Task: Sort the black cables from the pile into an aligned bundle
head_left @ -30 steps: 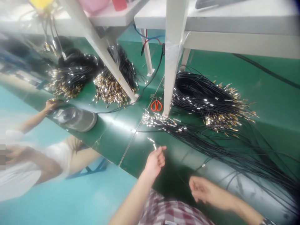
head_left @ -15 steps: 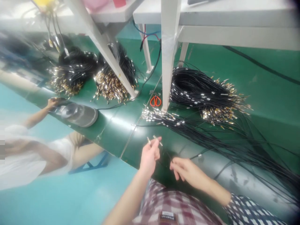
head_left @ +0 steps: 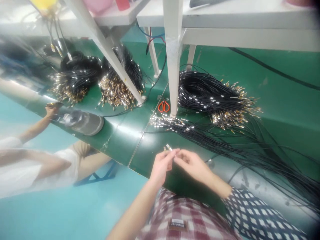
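My left hand (head_left: 161, 166) is closed around thin cable ends, and a small white-and-metal tip (head_left: 169, 147) sticks out past its fingers. Touching it at the fingertips is my right hand (head_left: 191, 164), its fingers pinched on something too small to make out. Just beyond both hands, a spread of black cables (head_left: 220, 143) with silvery ends runs over the green table (head_left: 140, 156) to the right. A thick coil of black cables (head_left: 200, 88) with gold-coloured tips lies behind it.
Orange-handled scissors (head_left: 163, 106) lie beside a white shelf leg (head_left: 173, 66). Two more cable bundles (head_left: 117, 90) sit at the back left. A grey cylindrical device (head_left: 87, 122) stands near the table edge, by another person's hand (head_left: 51, 109).
My right hand has moved left and up to meet my left hand; the two were apart before. The view has shifted slightly.
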{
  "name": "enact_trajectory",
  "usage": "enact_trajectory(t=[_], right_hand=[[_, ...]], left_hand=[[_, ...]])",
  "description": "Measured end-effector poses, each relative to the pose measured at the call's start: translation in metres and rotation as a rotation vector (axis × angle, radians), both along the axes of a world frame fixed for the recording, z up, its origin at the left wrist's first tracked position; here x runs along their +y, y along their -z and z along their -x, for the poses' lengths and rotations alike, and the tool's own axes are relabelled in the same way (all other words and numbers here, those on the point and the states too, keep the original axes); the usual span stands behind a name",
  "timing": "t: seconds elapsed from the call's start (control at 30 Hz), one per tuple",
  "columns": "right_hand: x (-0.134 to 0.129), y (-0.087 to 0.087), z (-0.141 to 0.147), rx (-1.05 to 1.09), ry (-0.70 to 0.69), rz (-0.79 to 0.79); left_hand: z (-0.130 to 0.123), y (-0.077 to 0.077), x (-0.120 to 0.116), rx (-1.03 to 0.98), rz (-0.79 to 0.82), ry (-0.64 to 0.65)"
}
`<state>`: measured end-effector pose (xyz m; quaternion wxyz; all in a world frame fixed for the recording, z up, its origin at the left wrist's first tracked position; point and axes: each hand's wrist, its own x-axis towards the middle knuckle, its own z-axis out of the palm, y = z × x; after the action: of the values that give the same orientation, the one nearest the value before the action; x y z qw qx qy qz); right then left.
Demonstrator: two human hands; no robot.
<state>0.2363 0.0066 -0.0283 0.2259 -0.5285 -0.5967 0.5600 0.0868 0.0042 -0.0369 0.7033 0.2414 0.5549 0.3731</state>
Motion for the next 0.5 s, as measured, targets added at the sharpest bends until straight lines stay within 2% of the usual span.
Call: enact_trajectory(t=[0.1,0.2,0.27,0.33,0.4,0.5], right_hand=[[-0.005,0.01,0.0,0.123,-0.011,0.024],[-0.027,0.021,-0.022,-0.009,-0.173,0.009],[-0.038,0.023,-0.037,-0.137,-0.242,-0.014],[-0.039,0.018,-0.038,-0.199,-0.188,-0.043],[-0.032,0.009,-0.025,-0.195,-0.09,-0.092],[-0.022,0.0,-0.002,-0.157,-0.102,-0.117]], left_hand=[[0.006,-0.002,0.001,0.019,-0.012,-0.017],[0.013,-0.001,0.003,-0.046,-0.005,-0.089],[0.016,0.0,0.003,-0.1,-0.002,-0.139],[0.014,-0.001,0.003,-0.139,0.005,-0.137],[0.011,-0.003,0.003,-0.141,0.02,-0.085],[0.009,-0.01,0.003,-0.071,0.007,-0.046]])
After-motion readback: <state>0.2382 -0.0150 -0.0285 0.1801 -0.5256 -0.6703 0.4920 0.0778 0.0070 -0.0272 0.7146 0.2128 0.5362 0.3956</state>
